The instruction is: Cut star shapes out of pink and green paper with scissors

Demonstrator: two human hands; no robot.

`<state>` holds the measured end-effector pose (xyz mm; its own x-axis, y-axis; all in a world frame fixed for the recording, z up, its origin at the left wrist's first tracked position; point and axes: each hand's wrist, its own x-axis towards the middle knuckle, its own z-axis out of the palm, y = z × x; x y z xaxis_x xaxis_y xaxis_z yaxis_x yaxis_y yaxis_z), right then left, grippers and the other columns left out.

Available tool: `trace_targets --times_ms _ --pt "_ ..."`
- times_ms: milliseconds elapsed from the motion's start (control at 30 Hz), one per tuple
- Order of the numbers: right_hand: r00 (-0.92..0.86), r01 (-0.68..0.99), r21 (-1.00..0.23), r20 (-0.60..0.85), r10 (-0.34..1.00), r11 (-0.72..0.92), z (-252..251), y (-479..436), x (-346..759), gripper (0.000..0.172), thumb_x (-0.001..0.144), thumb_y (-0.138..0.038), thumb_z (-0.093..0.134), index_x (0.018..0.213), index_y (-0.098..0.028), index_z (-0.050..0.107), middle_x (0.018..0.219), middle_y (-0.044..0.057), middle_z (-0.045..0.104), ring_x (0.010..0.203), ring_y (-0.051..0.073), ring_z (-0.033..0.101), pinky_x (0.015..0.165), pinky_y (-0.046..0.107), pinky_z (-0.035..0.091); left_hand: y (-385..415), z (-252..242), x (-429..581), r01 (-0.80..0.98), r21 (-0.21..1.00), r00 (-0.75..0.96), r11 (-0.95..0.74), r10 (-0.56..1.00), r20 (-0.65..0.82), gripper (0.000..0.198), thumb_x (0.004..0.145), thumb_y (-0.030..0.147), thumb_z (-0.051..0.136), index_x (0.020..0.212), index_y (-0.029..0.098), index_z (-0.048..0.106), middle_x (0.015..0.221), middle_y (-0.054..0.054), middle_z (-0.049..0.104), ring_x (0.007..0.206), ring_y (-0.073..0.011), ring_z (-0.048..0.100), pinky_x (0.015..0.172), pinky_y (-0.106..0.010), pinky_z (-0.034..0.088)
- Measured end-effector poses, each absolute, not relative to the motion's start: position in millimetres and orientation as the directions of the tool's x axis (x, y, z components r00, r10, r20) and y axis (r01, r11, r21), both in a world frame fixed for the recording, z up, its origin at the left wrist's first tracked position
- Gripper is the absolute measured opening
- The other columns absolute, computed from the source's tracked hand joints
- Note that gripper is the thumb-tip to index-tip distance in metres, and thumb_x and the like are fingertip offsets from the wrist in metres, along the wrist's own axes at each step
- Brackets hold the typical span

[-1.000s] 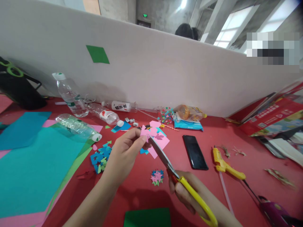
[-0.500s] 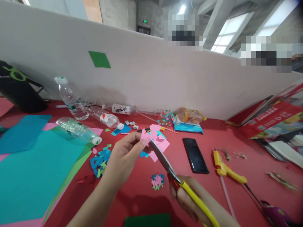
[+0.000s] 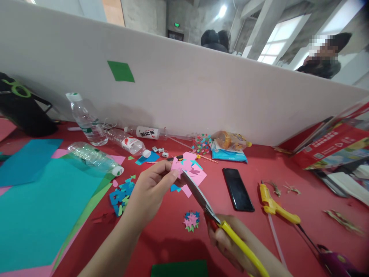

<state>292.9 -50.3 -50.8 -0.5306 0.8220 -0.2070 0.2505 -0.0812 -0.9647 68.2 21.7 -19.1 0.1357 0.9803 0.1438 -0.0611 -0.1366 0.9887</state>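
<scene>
Between thumb and fingers, my left hand pinches a small piece of pink paper. My right hand is closed around the yellow and red handles of a pair of scissors. The blade tips meet the pink paper beside my left thumb; how far apart the blades are is hard to see. Behind lie more pink sheets with cut-outs. Below the blades sits a small pile of pink, blue and green paper stars. Blue and green scraps lie left of my left wrist.
Plastic bottles and coloured sheets cover the left side. A phone and a yellow glue gun lie to the right. A white partition stands behind, with people beyond it. A green block is at the front edge.
Both hands, the paper and the scissors stay almost in place. Beyond the partition, the people's heads appear in slightly different positions.
</scene>
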Motion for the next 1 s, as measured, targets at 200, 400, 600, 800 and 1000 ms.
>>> trace_targets --times_ms 200,400,600,800,1000 --pt "-0.520 0.186 -0.964 -0.260 0.814 -0.189 -49.8 -53.6 290.0 0.058 0.088 -0.078 0.043 0.074 -0.023 0.037 0.055 -0.010 0.028 0.041 0.005 0.020 0.037 0.021 0.015 24.0 -23.4 63.7 -0.140 0.987 0.184 -0.078 0.977 0.103 0.017 0.090 0.025 0.059 0.078 0.020 0.069 0.075 0.000 0.067 0.073 -0.0140 0.063 0.072 -0.026 0.050" --pt "-0.415 0.205 -0.951 -0.298 0.860 -0.230 -46.2 -56.4 283.4 0.060 0.084 -0.081 0.046 0.075 -0.021 0.043 0.055 -0.007 0.034 0.046 0.008 0.030 0.042 0.022 0.022 20.7 -21.8 70.4 -0.245 0.969 0.233 0.014 0.971 0.045 0.020 0.092 0.029 0.060 0.076 0.020 0.068 0.071 0.001 0.066 0.068 -0.0114 0.059 0.068 -0.024 0.047" --pt "-0.405 0.260 -0.950 -0.267 0.874 -0.170 -48.3 -50.9 285.0 0.059 0.085 -0.079 0.047 0.072 -0.021 0.042 0.057 -0.007 0.033 0.050 0.009 0.030 0.043 0.022 0.022 20.6 -18.8 73.9 -0.232 0.973 0.108 -0.016 0.993 0.042 0.018 0.090 0.028 0.062 0.074 0.021 0.065 0.066 0.003 0.063 0.064 -0.0103 0.057 0.065 -0.022 0.045" --pt "-0.470 0.306 -0.951 -0.191 0.861 -0.044 -56.6 -49.7 292.7 0.059 0.090 -0.077 0.041 0.074 -0.020 0.044 0.057 -0.005 0.035 0.053 0.010 0.033 0.044 0.021 0.026 19.2 -12.0 72.3 -0.044 0.996 0.039 -0.075 0.996 0.077 0.014 0.087 0.026 0.062 0.074 0.020 0.065 0.062 0.003 0.061 0.062 -0.0112 0.056 0.062 -0.023 0.047" --pt "-0.362 0.361 -0.917 -0.303 0.882 -0.166 -65.1 -65.8 304.5 0.058 0.092 -0.072 0.044 0.107 -0.018 0.058 0.060 -0.005 0.041 0.049 0.011 0.034 0.045 0.022 0.032 18.6 -15.0 72.7 -0.061 0.993 0.042 -0.101 0.994 0.103 0.013 0.085 0.028 0.062 0.076 0.020 0.066 0.064 0.003 0.062 0.063 -0.0116 0.058 0.060 -0.022 0.048"
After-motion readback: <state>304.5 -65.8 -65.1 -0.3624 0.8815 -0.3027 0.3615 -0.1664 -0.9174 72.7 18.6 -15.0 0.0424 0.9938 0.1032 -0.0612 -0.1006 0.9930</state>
